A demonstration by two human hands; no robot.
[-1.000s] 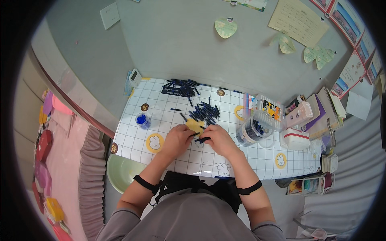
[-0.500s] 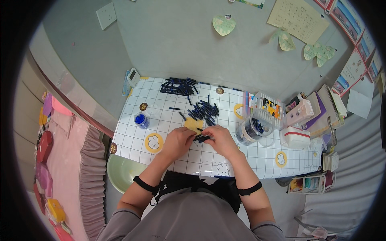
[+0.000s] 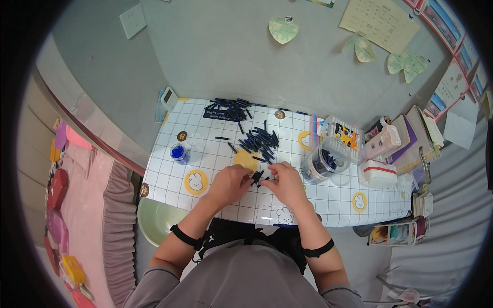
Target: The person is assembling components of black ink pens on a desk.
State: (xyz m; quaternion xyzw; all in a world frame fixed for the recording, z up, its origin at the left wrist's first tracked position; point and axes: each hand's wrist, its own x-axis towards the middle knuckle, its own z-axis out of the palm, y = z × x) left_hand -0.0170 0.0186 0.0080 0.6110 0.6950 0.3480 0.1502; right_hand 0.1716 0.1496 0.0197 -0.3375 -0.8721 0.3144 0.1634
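Between my hands, low over the gridded white desk mat, is a small bunch of dark blue ink cartridges. My left hand has its thumb and fingers closed at the left side of this bunch, pinching it. On the right, the thumb and forefinger of my right hand are apart, the thumb tip close to the cartridges. Just beyond lie a yellow square patch and a loose pile of cartridges. The ends of the bunch under my left fingers are hidden.
A second cartridge pile lies by the wall. A small clear cup with blue pieces stands left; a large clear jar with cartridges stands right. Behind it are a pen box, a white-and-red case and notebooks.
My right thumb and forefinger have spread apart and drawn slightly away from the cartridges. The bunch now sits nearer my left fingertips, crossed at angles. The piles stay put.
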